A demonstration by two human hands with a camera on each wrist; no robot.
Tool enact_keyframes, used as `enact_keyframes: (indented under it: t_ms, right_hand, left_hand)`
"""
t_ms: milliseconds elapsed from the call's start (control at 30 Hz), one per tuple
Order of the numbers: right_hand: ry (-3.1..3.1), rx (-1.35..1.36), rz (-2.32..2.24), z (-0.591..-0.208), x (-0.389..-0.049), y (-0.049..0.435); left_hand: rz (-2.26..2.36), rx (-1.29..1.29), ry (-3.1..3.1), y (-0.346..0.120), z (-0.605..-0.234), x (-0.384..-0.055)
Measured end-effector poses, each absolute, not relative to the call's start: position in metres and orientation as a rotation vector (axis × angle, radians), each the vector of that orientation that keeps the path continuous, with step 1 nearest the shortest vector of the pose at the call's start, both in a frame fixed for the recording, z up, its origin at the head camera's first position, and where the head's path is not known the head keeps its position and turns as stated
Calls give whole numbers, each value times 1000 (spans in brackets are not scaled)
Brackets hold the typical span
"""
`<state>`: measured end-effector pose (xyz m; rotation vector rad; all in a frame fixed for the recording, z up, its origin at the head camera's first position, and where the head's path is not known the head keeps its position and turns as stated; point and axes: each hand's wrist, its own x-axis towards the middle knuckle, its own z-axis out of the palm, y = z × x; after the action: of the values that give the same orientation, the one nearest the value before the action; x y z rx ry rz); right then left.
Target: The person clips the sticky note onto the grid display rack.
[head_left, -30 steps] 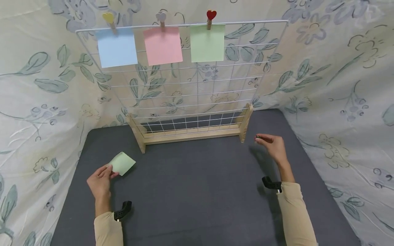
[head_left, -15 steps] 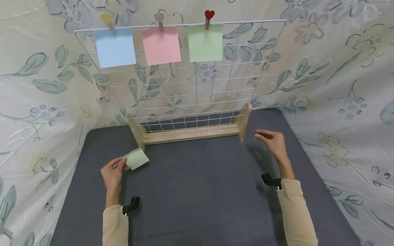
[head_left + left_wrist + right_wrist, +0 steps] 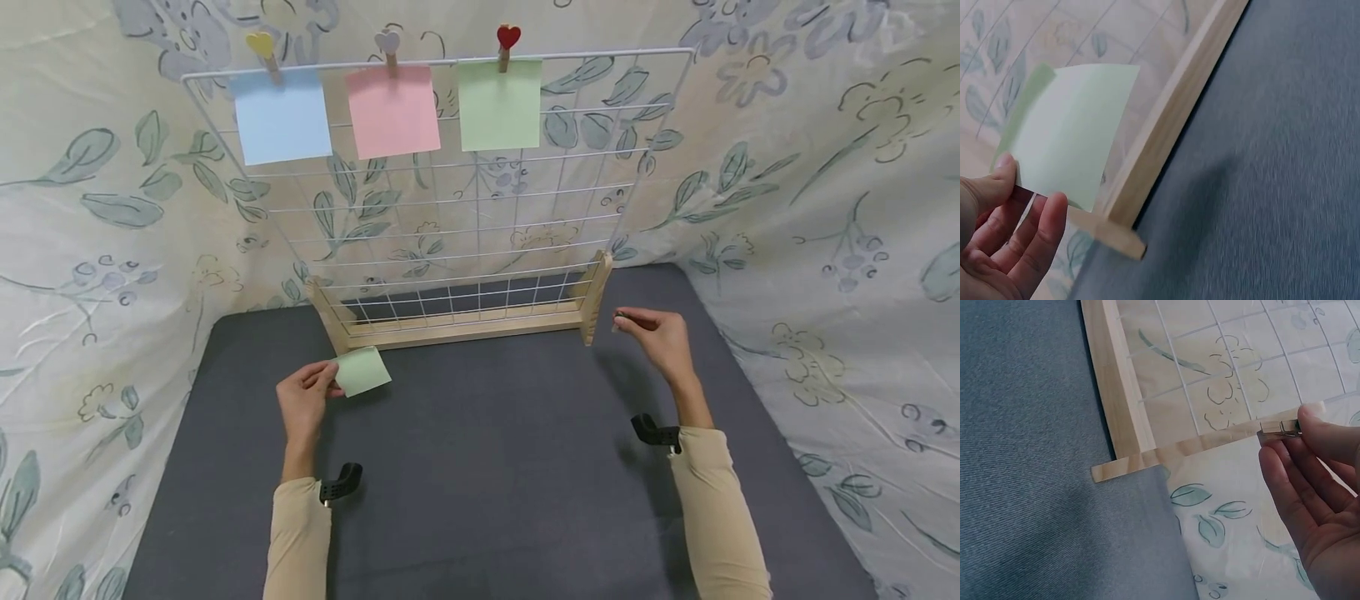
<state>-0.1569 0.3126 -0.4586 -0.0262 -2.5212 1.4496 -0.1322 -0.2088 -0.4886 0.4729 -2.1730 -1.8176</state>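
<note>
My left hand [image 3: 303, 404] pinches a light green paper note [image 3: 363, 372] by its left edge, held up before the left foot of the wire grid rack [image 3: 465, 327]. In the left wrist view the note [image 3: 1075, 134] bends slightly, thumb on one face and fingers behind. My right hand [image 3: 660, 342] is off the rack's right foot, pinching a small wooden clothespin [image 3: 1280, 429] between thumb and fingertips. Along the grid's top bar hang a blue note [image 3: 282, 118], a pink note [image 3: 394, 112] and another green note [image 3: 499, 107], under yellow, pale and red heart clothespins.
The rack stands at the back of a dark grey cloth-covered table [image 3: 480, 467]. Floral fabric [image 3: 825, 208] hangs behind it and along both sides. Each wrist bears a black camera mount [image 3: 341, 482].
My left hand has carried the green note rightward and toward the rack's left foot. My right hand, still pinching the clothespin, has shifted slightly up and left.
</note>
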Motion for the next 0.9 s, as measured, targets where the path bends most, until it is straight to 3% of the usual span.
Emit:
enact_keyframes:
  t_ms: [900]
  right_hand:
    - [-2426, 72, 1350, -431, -173, 298]
  left_hand:
    - [-1805, 160, -2323, -146, -472, -155]
